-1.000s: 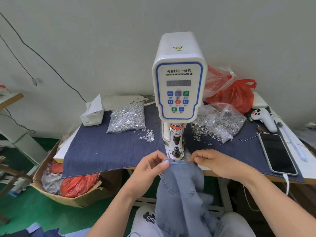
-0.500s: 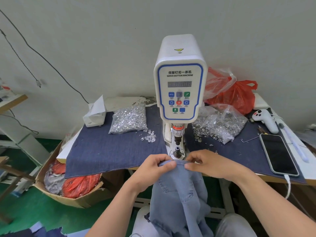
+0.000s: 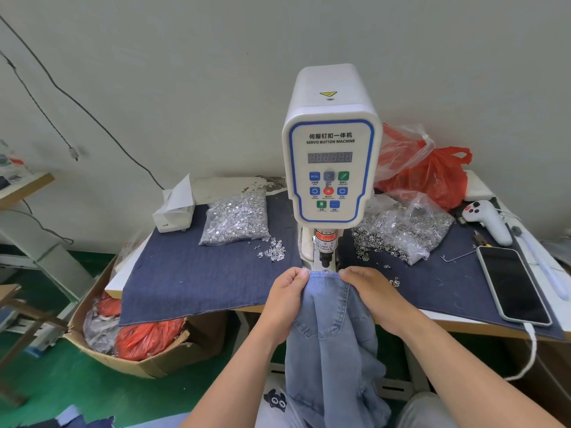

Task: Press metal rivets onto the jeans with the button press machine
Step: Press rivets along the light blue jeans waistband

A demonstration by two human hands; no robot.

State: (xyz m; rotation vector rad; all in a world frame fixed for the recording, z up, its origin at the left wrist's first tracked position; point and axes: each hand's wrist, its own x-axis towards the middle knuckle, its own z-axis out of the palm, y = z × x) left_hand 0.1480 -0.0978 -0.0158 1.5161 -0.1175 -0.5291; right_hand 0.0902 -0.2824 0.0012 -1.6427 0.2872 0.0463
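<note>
The jeans hang from the table edge, their top hem pinched taut by the left hand and right hand below the press. Fingertips so close to the die could be caught. The die is hidden by fabric; no rivet can be made out.

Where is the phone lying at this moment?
In the head view, the phone lies screen up at the right end of the table, on the dark denim cloth, just in front of the white handheld controller.

Light-blue jeans edge under white button press machine
</note>
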